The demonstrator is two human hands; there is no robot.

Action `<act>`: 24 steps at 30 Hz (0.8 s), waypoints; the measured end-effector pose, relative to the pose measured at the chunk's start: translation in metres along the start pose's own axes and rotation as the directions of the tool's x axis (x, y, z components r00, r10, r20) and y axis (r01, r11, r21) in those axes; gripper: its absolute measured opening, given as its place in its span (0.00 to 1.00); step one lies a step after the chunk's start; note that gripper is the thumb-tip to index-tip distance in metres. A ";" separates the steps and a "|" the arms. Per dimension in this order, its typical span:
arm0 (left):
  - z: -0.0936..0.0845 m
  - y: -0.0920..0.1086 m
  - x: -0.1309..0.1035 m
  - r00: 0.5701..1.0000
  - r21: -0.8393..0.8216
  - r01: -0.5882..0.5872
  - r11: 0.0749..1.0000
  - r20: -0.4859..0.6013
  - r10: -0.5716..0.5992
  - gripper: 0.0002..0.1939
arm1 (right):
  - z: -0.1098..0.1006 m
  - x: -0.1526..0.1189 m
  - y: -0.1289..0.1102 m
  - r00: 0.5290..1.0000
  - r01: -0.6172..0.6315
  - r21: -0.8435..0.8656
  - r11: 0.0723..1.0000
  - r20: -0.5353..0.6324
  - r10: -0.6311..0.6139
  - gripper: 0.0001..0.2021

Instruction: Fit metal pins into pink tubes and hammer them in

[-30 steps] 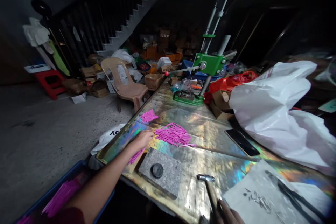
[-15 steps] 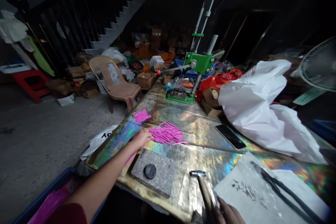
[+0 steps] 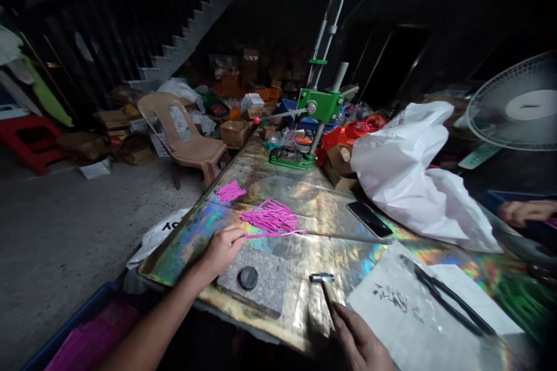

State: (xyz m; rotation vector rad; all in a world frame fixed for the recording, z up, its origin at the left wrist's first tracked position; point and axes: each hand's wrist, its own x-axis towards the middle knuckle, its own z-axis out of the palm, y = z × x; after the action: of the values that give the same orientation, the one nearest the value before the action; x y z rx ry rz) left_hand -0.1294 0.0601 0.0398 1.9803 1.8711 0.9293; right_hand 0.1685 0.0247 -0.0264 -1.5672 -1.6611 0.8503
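Note:
My left hand (image 3: pixel 226 248) is closed on a pink stick (image 3: pixel 263 236) at the near edge of a loose heap of pink sticks (image 3: pixel 270 217). A smaller bundle of pink sticks (image 3: pixel 230 192) lies farther back. Just below my left hand is a grey stone block (image 3: pixel 272 284) with a round black piece (image 3: pixel 248 278) on it. My right hand (image 3: pixel 359 339) grips the handle of a hammer (image 3: pixel 322 278), whose head is over the table to the right of the block. Small metal pieces (image 3: pixel 397 298) lie on white sheeting beside black-handled pliers (image 3: pixel 448 295).
A phone (image 3: pixel 369 219) and a large white bag (image 3: pixel 404 162) lie on the right of the table (image 3: pixel 322 208). A green press (image 3: pixel 319 105) stands at the back. Another person's hand (image 3: pixel 528 211) shows at far right. A chair (image 3: pixel 187 139) is at left.
My left hand has drawn back slightly from the heap, with a pink stick between its fingers. My right hand has come farther into view on the hammer. Another person's hand has appeared at right.

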 end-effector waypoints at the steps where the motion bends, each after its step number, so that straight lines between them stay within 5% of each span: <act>1: 0.000 0.009 -0.008 1.000 -0.042 -0.025 0.999 -0.008 0.025 0.09 | 0.001 0.000 -0.007 0.999 -0.041 0.067 0.997 0.034 0.039 0.22; 7: 0.020 0.044 -0.054 0.990 -0.097 -0.117 0.988 0.071 0.124 0.11 | 0.023 -0.003 -0.051 0.971 -0.204 0.598 0.775 0.227 0.080 0.20; 10: 0.036 0.051 -0.069 0.976 -0.141 -0.147 0.979 0.137 0.166 0.11 | 0.030 -0.005 -0.058 0.969 -0.197 0.673 0.713 0.242 0.039 0.15; 16: 0.056 0.064 -0.076 0.928 -0.246 -0.148 0.958 0.301 0.221 0.11 | 0.021 -0.013 -0.054 0.981 -0.011 0.460 0.888 0.177 -0.080 0.13; 20: 0.069 0.072 -0.075 0.906 -0.249 -0.057 0.967 0.394 0.155 0.11 | 0.010 -0.020 -0.051 0.964 0.118 0.279 0.953 0.198 -0.177 0.12; 24: 0.075 0.065 -0.077 0.886 -0.263 0.009 0.965 0.449 0.114 0.09 | -0.012 -0.006 -0.024 0.995 0.061 0.055 0.997 0.081 -0.065 0.12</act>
State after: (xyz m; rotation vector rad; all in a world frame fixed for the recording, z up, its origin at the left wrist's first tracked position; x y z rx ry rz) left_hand -0.0298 -0.0055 0.0004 1.8902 1.3649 0.6028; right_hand 0.1651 0.0172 0.0000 -1.4538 -1.7233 0.9297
